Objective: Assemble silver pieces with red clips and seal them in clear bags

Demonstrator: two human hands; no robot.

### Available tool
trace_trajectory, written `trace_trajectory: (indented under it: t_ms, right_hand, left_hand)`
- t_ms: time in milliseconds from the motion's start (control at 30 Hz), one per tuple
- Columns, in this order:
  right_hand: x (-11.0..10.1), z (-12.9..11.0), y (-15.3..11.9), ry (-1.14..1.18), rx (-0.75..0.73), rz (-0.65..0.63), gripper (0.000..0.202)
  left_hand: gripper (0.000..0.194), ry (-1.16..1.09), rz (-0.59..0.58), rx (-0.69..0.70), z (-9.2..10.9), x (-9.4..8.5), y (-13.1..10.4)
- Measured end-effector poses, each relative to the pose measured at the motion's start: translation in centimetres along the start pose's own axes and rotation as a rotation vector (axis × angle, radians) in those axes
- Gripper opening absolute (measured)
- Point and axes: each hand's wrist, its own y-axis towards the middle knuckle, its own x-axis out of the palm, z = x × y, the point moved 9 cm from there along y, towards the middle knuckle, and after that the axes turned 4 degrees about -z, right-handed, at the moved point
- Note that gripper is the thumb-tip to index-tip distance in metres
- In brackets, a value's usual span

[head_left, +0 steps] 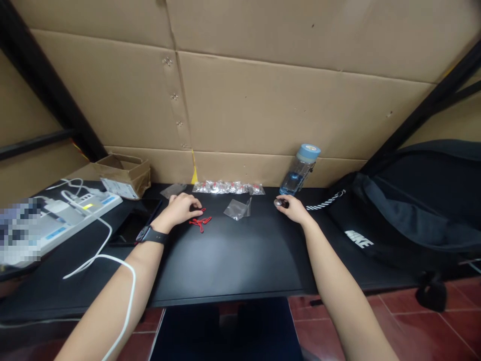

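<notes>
Toward the far edge of the desk (233, 265), right of its middle and near the foot of the bottle (296, 173), the right hand (295, 208) pinches a small shiny round piece (278, 203), which looks hard, light and smooth enough to slip, so its rim seems the surest hold. The left hand (179, 209) curls its fingers at the red cords (202, 221), though whether it grips one I cannot tell; they look soft and limp, best picked up singly by an end, near the open-looking clear bag (236, 209), which seems flimsy and easily creased.
</notes>
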Motion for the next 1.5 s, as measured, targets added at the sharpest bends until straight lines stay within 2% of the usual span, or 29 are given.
trace_trajectory:
  t_ms: [100,233,500,733,833,967,1100,1200,1333,1500]
  right_hand:
    - [0.0,0.0,-0.1,0.024,0.000,-0.004,0.031]
    - [-0.2,0.4,-0.1,0.033,0.006,0.007,0.029]
    - [-0.3,1.3,-0.2,0.056,0.073,-0.014,0.028]
    - [-1.5,1.1,-0.4,0.183,0.115,0.054,0.037]
    - [-2.5,-1.2,-0.6,0.331,0.064,0.105,0.041]
    - [-2.9,-6.7,-1.1,0.621,-0.101,0.120,0.048]
    - [-2.1,-12.5,-1.9,0.781,-0.264,0.066,0.046]
    - [-0.9,-15.7,-2.6,0.840,-0.334,0.019,0.047]
    - [0.4,-18.1,-3.3,0.869,-0.383,-0.029,0.049]
    - [0.9,-18.8,-3.7,0.890,-0.379,-0.049,0.049]
  left_hand:
    - [0.017,0.011,0.001,0.019,0.5,0.7,0.2]
    - [0.019,0.007,0.036,0.023,1.1,0.9,0.0]
    - [0.013,-0.077,0.161,-0.014,2.1,-0.3,0.0]
    - [0.020,-0.171,0.243,0.106,6.4,-2.0,-0.6]
    - [0.017,-0.193,0.249,0.142,8.6,-2.4,-1.0]
    - [0.015,-0.231,0.313,0.147,11.2,-3.2,-1.6]
    - [0.014,-0.359,0.385,0.129,12.9,-3.7,-2.1]
    - [0.012,-0.474,0.440,0.150,13.5,-3.9,-2.4]
    - [0.012,-0.567,0.494,0.181,13.9,-4.1,-2.7]
    - [0.021,-0.481,0.495,0.160,14.6,-3.7,-3.0]
